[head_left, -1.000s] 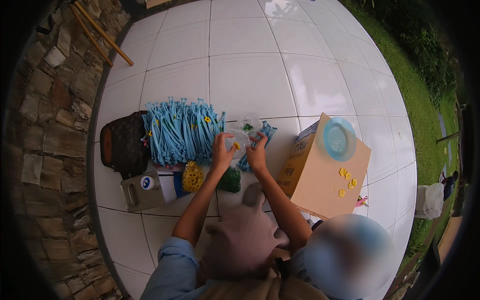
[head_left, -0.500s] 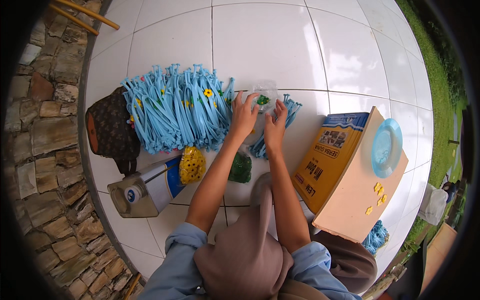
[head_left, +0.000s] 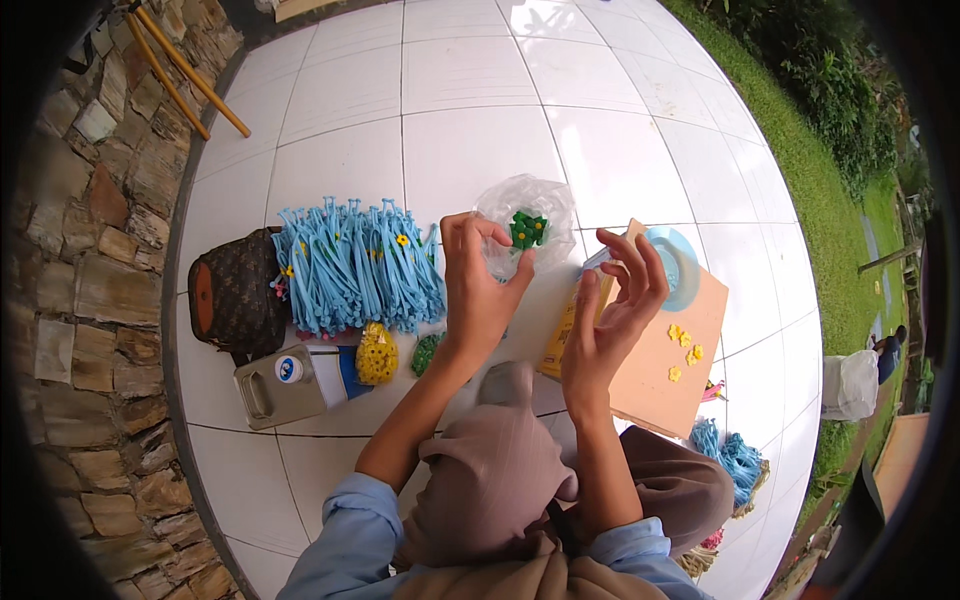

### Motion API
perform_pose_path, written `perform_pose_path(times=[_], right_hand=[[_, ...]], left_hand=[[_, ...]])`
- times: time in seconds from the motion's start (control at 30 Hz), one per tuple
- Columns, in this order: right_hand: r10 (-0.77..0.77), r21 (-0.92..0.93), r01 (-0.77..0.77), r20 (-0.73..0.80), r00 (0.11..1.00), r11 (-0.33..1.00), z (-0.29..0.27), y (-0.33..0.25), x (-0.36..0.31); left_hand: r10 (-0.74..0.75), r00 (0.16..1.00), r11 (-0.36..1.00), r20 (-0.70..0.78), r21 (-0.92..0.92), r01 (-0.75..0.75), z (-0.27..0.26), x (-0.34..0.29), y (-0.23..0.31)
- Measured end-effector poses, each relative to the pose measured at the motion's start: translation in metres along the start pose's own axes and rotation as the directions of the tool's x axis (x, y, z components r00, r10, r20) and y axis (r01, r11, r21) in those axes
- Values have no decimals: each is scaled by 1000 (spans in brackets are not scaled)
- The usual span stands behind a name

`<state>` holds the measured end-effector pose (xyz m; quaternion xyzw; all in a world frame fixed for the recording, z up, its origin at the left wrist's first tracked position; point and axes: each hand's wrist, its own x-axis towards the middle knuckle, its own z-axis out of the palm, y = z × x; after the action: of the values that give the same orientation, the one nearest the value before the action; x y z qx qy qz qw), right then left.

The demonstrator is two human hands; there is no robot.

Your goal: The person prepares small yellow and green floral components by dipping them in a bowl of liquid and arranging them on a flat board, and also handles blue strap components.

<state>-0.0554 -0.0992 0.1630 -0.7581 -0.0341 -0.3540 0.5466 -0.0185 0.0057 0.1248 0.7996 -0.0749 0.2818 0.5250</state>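
My left hand grips the near left edge of a clear plastic bag, thumb and fingers curled about it. Inside lie several small green flower pieces, some with yellow centres. My right hand is raised to the right of the bag, with fingers apart and bent and nothing seen in it. Left of my left hand spreads a thick row of light blue strips with small knobbed ends and a few yellow flowers among them. Nearer me are a bag of yellow flowers and a bag of green pieces, partly behind my forearm.
A brown patterned bag and a metal can stand at left. At right, a tan board bearing yellow flowers and a blue plate rests on a yellow container. Blue bundles lie beyond my knee.
The clear bag is now raised and in my left hand. My right hand has moved right, away from it. The view has tilted toward the far floor.
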Motion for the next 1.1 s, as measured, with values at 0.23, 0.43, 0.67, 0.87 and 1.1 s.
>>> perform_pose_path(times=[0.23, 0.43, 0.67, 0.87, 1.1], right_hand=[[103, -273, -57, 159, 982, 960, -116, -46, 21], [304, -308, -272, 61, 951, 912, -173, 33, -40], [369, -324, -352, -9, 929, 878, -168, 64, -56], [344, -443, -288, 49, 938, 849, -164, 78, -64], [280, -404, -207, 129, 951, 891, -164, 90, -70]], left_hand=[[186, 715, 947, 674, -317, 52, 54, -18, 88], [82, 510, 994, 856, -30, -109, 121, -66, 68], [-14, 515, 910, 857, 225, -348, 137, -96, 57], [-210, 911, 958, 355, 263, 118, 133, -143, 75], [-246, 920, 966, 304, 155, 207, 133, -155, 66]])
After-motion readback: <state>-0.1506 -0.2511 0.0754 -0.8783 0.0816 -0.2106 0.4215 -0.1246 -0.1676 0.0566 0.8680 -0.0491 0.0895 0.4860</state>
